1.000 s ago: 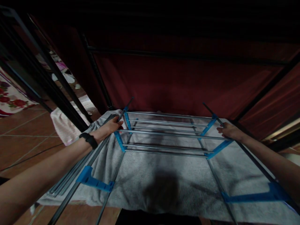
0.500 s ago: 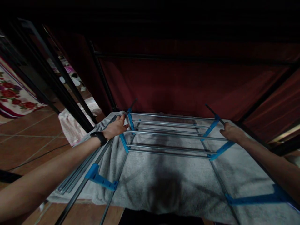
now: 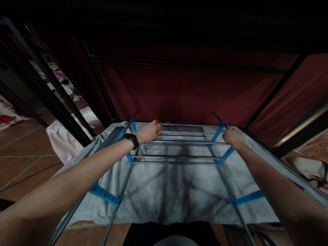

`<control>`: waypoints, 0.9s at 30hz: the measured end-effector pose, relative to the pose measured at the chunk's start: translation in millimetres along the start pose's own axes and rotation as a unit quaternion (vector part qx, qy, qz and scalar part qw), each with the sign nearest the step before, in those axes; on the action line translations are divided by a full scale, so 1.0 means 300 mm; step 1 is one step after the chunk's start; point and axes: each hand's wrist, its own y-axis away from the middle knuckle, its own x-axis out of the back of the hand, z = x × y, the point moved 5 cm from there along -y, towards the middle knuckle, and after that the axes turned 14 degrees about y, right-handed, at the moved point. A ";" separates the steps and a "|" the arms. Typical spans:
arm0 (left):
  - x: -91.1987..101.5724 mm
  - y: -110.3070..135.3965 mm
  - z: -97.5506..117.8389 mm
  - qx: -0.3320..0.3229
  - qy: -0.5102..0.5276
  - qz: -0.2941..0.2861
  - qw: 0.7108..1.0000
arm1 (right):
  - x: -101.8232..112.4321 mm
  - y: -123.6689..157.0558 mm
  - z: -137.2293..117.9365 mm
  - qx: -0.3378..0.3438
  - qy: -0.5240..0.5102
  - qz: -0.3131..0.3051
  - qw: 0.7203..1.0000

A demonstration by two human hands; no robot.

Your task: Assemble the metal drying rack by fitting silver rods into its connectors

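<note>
A rack frame of grey metal tubes and blue plastic brackets lies on a grey blanket [image 3: 164, 191]. Several crossbars [image 3: 176, 158] run between its left blue bracket [image 3: 130, 159] and right blue bracket [image 3: 225, 156]. My left hand [image 3: 148, 131], with a black watch at the wrist, reaches over the far crossbars near their left end. Its fingers are stretched out and appear to rest on the tubes. My right hand [image 3: 233, 136] is closed around the upright tube at the rack's right side, just below the far right bracket [image 3: 217, 133]. Its fingertips are partly hidden.
Loose tubes [image 3: 109, 139] lie bundled on the blanket's left side. Black metal posts [image 3: 58, 89] stand at left, and a dark red curtain [image 3: 179, 92] hangs behind the rack. A striped cloth [image 3: 65, 140] drapes at left above the tiled floor [image 3: 23, 150].
My left hand has moved right, from the left bracket onto the far crossbars. My right hand stays on the right upright. The rack sits further left in view as the camera turns.
</note>
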 end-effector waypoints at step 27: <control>-0.206 0.293 0.097 -0.016 0.021 0.247 0.969 | -0.149 0.322 -0.051 0.091 -0.226 0.341 0.908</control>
